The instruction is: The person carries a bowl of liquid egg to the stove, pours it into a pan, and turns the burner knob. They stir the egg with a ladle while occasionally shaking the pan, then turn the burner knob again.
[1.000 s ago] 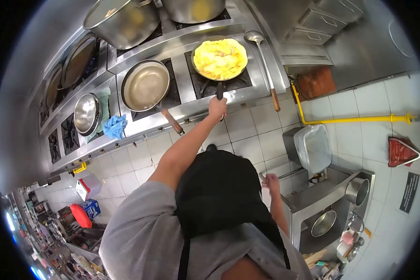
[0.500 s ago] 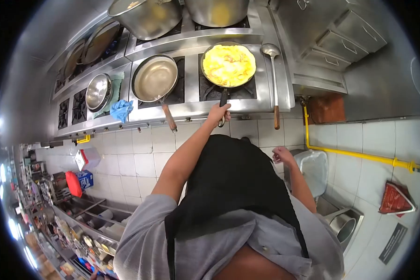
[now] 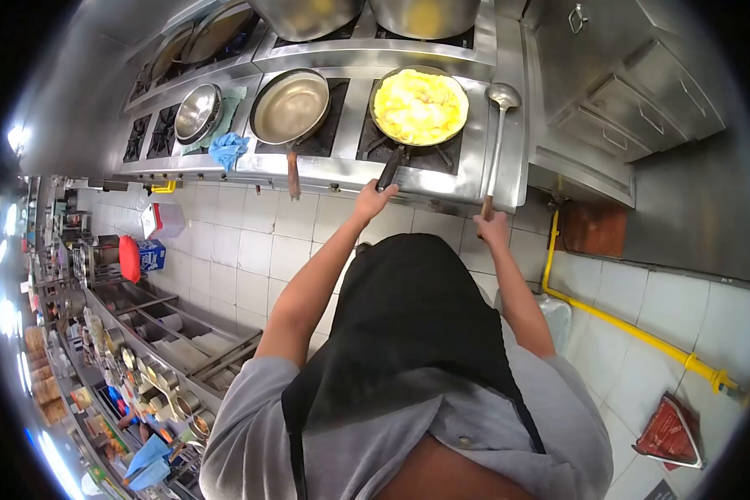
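A frying pan (image 3: pixel 390 167) holds a thick yellow egg mixture (image 3: pixel 421 107) over the right front burner. My left hand (image 3: pixel 377 200) is closed around the end of its black handle. To the right lies a long metal ladle (image 3: pixel 497 150), its bowl resting on the steel stove top and its wooden handle reaching past the front edge. My right hand (image 3: pixel 492 227) has its fingers wrapped round that wooden end. Another pan (image 3: pixel 290 108), bare inside and with a wooden handle, sits on the burner to the left.
Two big pots (image 3: pixel 425 18) stand on the back burners. Metal bowls (image 3: pixel 197 113) and a blue cloth (image 3: pixel 228 151) are at the stove's left. Steel drawers (image 3: pixel 621 117) flank the right side, with a yellow pipe (image 3: pixel 617 321) low along the tiled wall.
My right hand has come up from beside the apron and taken hold of the ladle's handle. My left hand stays on the frying pan's handle. The view has shifted slightly.
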`<state>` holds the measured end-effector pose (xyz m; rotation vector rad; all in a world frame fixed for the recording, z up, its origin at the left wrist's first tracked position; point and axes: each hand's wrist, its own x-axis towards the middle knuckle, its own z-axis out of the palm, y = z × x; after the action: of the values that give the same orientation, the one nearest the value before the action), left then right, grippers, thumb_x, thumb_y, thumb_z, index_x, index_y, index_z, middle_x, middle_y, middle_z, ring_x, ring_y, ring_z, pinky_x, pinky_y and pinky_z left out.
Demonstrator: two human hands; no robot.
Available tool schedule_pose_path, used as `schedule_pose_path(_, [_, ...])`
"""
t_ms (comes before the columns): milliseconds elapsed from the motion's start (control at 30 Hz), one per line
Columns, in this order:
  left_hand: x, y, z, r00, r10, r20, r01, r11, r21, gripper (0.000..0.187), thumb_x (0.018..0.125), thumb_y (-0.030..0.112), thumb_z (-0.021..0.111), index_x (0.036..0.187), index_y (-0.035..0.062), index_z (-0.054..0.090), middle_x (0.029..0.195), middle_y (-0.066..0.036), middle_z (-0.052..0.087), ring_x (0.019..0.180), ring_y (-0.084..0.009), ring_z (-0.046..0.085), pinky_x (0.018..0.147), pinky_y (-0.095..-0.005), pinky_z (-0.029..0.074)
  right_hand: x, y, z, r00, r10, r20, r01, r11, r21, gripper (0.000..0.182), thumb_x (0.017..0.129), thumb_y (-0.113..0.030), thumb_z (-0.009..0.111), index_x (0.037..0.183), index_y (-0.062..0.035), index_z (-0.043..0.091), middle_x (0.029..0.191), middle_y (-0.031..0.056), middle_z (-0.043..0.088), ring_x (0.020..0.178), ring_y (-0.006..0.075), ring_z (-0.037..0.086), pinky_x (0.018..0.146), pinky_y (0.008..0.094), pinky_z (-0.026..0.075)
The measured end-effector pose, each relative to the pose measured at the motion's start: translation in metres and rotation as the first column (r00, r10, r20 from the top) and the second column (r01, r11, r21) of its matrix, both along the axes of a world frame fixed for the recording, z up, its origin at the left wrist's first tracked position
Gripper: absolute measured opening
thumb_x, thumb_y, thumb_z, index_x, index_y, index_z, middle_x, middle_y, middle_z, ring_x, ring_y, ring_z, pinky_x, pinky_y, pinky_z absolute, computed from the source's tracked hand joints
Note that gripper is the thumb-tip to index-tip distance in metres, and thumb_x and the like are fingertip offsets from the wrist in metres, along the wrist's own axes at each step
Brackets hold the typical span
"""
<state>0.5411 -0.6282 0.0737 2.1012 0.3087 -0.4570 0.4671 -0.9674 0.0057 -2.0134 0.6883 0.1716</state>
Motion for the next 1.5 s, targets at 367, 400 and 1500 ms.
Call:
schedule_pose_path(367, [0.016,-0.015,0.021,0.992,0.001,-0.125,-0.034,0.966,-0.256,0.032,0.092,0.029,0.063,0.096,-0.0013,0.056,0.068,-0.008,0.061,0.05,-0.016,0.061,0.043,-0.0295,0.047,-0.013,0.011,0.134,0.983,0.032,0.18,-0.09,0.943,0.322,0.021,0.086,-0.013,0.06,0.104,-0.0044,0.054,0.07,0.0041,0.057,0.044,0.0117,0.051,0.037,0.0287,0.041])
schedule_pose_path(400, [0.016,-0.014,0.02,0.991,-0.008,-0.132,-0.03,0.959,-0.282,0.031,0.092,0.028,0.063,0.098,-0.0016,0.055,0.067,-0.008,0.061,0.05,-0.0166,0.061,0.043,-0.0297,0.047,-0.01,0.013,0.17,0.984,0.028,0.176,-0.083,0.945,0.316,0.021,0.086,-0.013,0.06,0.104,-0.0044,0.054,0.07,0.0041,0.057,0.044,0.0117,0.051,0.037,0.0287,0.041])
schedule_pose_path(1500, [0.033,-0.024,0.011,0.932,-0.104,-0.348,-0.161,0.741,-0.652,0.014,0.087,0.008,0.058,0.092,0.0041,0.046,0.065,-0.005,0.051,0.048,-0.0148,0.05,0.044,-0.0335,0.047,0.029,0.118,0.173,0.981,0.19,0.044,-0.171,0.946,-0.276,0.026,0.089,-0.026,0.057,0.103,-0.0037,0.055,0.075,0.0193,0.062,0.062,0.037,0.061,0.056,0.0465,0.049])
